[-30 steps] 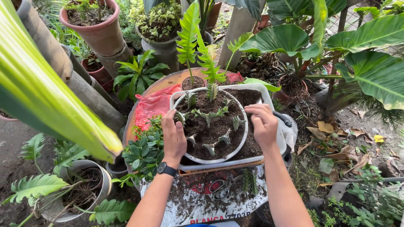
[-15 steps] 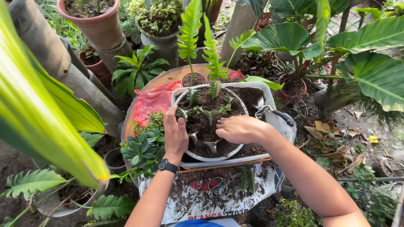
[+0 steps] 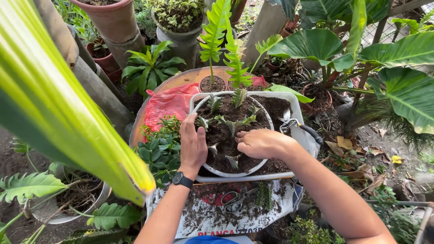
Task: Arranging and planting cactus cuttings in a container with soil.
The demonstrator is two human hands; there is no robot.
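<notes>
A round white pot (image 3: 264, 118) full of dark soil (image 3: 222, 135) holds several small spiky succulents (image 3: 232, 123). It sits inside a white rectangular tray (image 3: 294, 105) that also holds soil. My left hand (image 3: 192, 145) rests on the pot's left rim, fingers curled over it; a black watch (image 3: 182, 180) is on that wrist. My right hand (image 3: 259, 143) lies palm down on the soil at the pot's middle, fingers bent and pressing near a small plant. Whether it grips anything is hidden under the fingers.
Pruning shears (image 3: 290, 123) lie at the tray's right side. Scissors (image 3: 234, 200) rest on a soil-strewn white bag (image 3: 212, 221) in front. A red bag (image 3: 167, 103) lies on a round wooden table (image 3: 181, 77). Potted plants, a terracotta pot (image 3: 110, 17) and big leaves crowd around.
My right hand moved from the pot's right rim to the soil in the middle. The left hand stayed on the left rim. The view shifted closer.
</notes>
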